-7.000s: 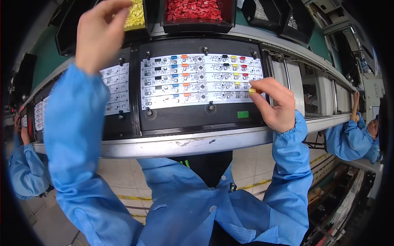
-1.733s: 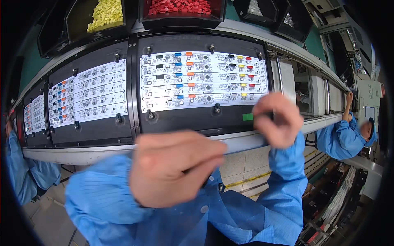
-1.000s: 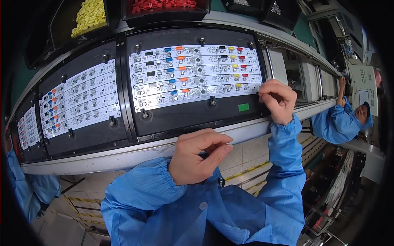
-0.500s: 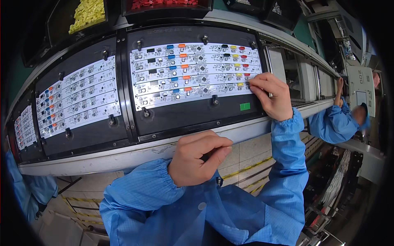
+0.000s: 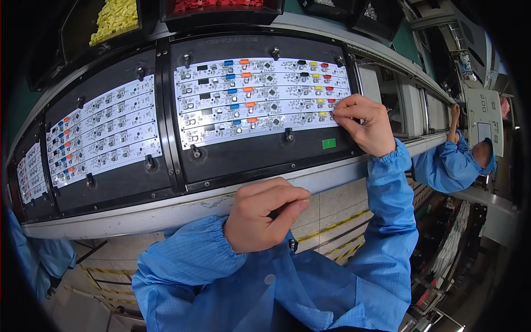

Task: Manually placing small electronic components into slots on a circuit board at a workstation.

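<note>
My right hand point(image 5: 365, 125) is at the right end of the lowest strip of a white circuit board panel point(image 5: 221, 135). Its thumb and forefinger pinch a small red connector point(image 5: 333, 115), mostly hidden by the fingertips, against the board. Beside it sits a yellow connector point(image 5: 322, 114). Blue, orange, yellow and red connectors line the strips above. My left hand point(image 5: 265, 216) hovers in front of the near rail, thumb and forefinger brought together; whatever lies inside the curled fingers is hidden. The panel rests in a black carrier point(image 5: 249, 152) with several clamping knobs.
More carriers with white circuit boards point(image 5: 105, 130) stand to the left. Behind are a bin of yellow connectors point(image 5: 116, 22) and a bin of red ones point(image 5: 221, 5). A metal rail point(image 5: 138, 218) runs along the near edge. A co-worker in blue point(image 5: 453, 163) is at the far right.
My right hand has shifted very slightly, its fingertips staying at the end of the lowest strip. My left hand keeps its closed pose. The whole view has moved a little.
</note>
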